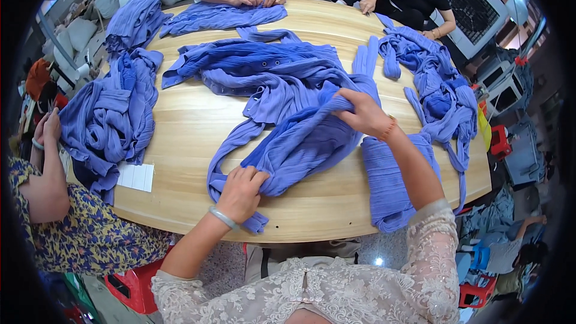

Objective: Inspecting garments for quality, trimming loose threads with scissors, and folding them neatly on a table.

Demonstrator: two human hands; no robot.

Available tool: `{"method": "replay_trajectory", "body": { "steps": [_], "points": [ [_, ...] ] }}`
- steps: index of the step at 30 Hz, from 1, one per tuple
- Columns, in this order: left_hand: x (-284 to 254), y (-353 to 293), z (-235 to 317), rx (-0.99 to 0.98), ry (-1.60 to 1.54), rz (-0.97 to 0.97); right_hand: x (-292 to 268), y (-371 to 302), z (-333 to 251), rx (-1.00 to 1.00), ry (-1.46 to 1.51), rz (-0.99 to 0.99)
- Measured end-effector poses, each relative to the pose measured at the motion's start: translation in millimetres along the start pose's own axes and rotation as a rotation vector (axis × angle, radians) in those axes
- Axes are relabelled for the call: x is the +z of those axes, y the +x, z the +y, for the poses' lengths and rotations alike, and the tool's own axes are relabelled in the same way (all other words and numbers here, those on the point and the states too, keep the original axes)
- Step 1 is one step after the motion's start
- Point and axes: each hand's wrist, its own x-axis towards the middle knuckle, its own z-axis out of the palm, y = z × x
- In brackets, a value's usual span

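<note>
A blue-violet crinkled garment [306, 147] lies in front of me, partly lifted off the table. My left hand [241, 192] is closed on its near edge, low and left. Higher up on the right, my right hand [362, 113] pinches another edge, so the cloth stretches slantwise between both hands. A long strap of the same cloth curls below my left hand. Beyond, a heap of matching garments [282, 78] with small metal eyelets touches the piece I hold. Beneath my right forearm rests a folded blue-violet bundle [396, 180].
More blue garments are piled on the table's left [114, 114] and right [441, 90]. White paper labels [135, 177] lie at the left edge. Co-workers sit left, far and far right; the far one handles blue cloth [225, 19]. A red stool [135, 285] stands below left.
</note>
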Motion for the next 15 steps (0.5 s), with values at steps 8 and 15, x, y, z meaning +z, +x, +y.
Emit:
{"method": "replay_trajectory", "body": {
  "steps": [8, 15],
  "points": [
    [-35.8, -56.1, 16.1, 0.04, -0.17, -0.221, 5.2, -47.6, -103.1, -0.092, 0.283, -0.628],
    [7.5, -70.9, 54.2, 0.252, -0.039, -0.196, 103.4, 24.4, -64.1, -0.238, -0.064, -0.114]
  ]
}}
